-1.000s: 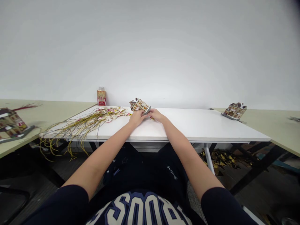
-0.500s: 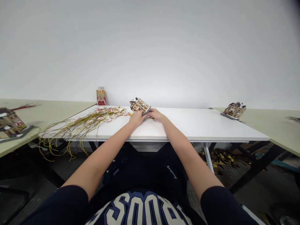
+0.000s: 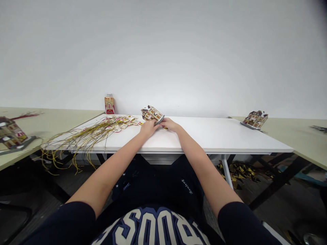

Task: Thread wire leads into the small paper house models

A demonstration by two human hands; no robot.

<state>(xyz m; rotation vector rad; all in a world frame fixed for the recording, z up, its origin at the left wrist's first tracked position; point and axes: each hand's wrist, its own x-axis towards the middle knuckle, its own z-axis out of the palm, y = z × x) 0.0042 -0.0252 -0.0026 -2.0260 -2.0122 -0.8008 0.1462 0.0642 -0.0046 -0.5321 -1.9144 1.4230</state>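
A small model house with a grey base is tilted above the white table, its base toward the lower right. My left hand grips it from below at the front, fingers wrapped round its lower edge. At the base's right end, my right hand is closed, with a small yellow and dark piece showing under its fingers; what that piece is cannot be made out. Left of my hands lies a heap of red, white and yellow tags with long yellow and dark strings.
The strings hang over the front table edge. A red and gold container stands at the back left. Other model houses sit at the right and far left. Red strands lie on the left table, gold pieces below.
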